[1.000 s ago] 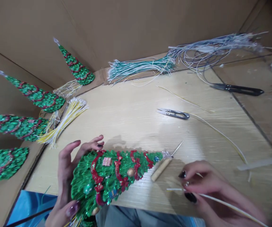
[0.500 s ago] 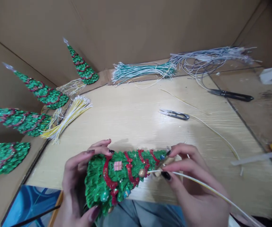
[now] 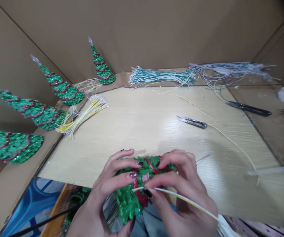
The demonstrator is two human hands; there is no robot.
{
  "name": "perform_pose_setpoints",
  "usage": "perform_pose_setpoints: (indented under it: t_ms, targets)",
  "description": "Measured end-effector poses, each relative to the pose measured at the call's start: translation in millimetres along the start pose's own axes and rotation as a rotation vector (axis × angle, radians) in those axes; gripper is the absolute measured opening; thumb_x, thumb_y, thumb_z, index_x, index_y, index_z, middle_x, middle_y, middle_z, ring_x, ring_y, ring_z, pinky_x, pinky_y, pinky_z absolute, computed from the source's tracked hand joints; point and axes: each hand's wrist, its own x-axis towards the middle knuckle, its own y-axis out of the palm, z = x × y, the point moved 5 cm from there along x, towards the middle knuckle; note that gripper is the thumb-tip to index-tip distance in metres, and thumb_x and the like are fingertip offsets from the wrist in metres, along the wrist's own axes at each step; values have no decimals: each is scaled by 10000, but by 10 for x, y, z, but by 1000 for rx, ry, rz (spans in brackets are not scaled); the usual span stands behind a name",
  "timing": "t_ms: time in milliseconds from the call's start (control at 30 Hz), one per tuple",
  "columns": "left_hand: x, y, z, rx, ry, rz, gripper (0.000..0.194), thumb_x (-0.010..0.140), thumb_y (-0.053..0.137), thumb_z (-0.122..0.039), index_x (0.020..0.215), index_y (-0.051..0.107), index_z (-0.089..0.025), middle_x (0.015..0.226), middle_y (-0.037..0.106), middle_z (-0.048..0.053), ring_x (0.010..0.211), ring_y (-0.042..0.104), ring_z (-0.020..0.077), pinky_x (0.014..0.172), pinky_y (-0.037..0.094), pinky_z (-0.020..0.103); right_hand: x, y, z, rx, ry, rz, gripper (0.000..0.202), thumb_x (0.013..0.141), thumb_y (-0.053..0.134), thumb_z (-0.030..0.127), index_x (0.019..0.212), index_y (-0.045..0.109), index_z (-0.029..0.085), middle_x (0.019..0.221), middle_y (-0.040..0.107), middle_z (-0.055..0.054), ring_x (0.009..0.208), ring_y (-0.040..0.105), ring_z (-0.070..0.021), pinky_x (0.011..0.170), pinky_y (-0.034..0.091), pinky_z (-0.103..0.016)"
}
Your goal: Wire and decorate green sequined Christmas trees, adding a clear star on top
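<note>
A green glittery Christmas tree figurine [image 3: 125,204] with red garlands and a pink gift lies on its side, above my lap at the table's front edge. My left hand [image 3: 107,187] is wrapped round its wide base end, thumb below and fingers on top. Between the thumb and forefinger of my right hand [image 3: 184,191] is a white-and-yellow wire [image 3: 188,199]. Its short end points left against the tree's lower part, and its length trails off to the lower right. Other right fingers rest on the tree's narrow half, hiding most of it.
Several similar trees [image 3: 60,87] stand at the left beside a bundle of yellow-white wires [image 3: 86,115]. At the back lie green-white wires [image 3: 161,77] and a purple-white bundle [image 3: 231,70]. Thread snips [image 3: 192,122] and black-handled snips [image 3: 249,108] lie to the right. A blue stool [image 3: 37,200] shows lower left.
My right hand has moved left, carrying the wire end from the tree's narrow part to its wider part. The left hand and tree have shifted right in view, and the tree has turned.
</note>
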Motion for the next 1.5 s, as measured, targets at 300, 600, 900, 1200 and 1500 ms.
perform_pose_setpoints:
  t_ms: [300,600,900,1200,1500]
  targets:
    - [-162,-58,24,3,-4,-94,670,765,771,-459,1373,507,-369,1426,494,94,1468,322,381,1187,283,654,-55,-4,46,-138,-88,21,220,854,646,39,911,667,251,1014,534,-22,1023,481,-213,850,423,-362]
    - [-440,-159,242,85,-244,-257,106,939,582,-251,986,676,-268,1097,500,69,1158,504,239,985,469,343,-63,-62,259,-349,-326,131,237,826,646,14,917,659,232,990,566,-42,1005,463,-234,871,416,-381]
    - [-515,10,210,26,-269,-242,207,966,563,-182,1015,682,-343,1333,412,32,1283,505,216,1106,424,403,-113,-37,290,-279,-336,87,209,869,620,-17,877,667,186,958,570,-40,974,494,-200,865,430,-358]
    - [-558,98,257,32,-249,-256,195,999,542,-236,1055,675,-366,1291,345,25,1265,453,173,1120,380,360,-71,-13,335,-277,-328,83,189,886,624,-9,871,690,167,956,565,-49,974,498,-193,834,437,-332]
    - [-506,134,232,16,-210,-275,164,984,557,-207,936,669,-317,1263,363,19,1280,410,177,1148,340,356,-101,-19,442,-385,-424,123,159,895,622,-19,876,665,132,993,588,-69,1001,478,-205,892,424,-352]
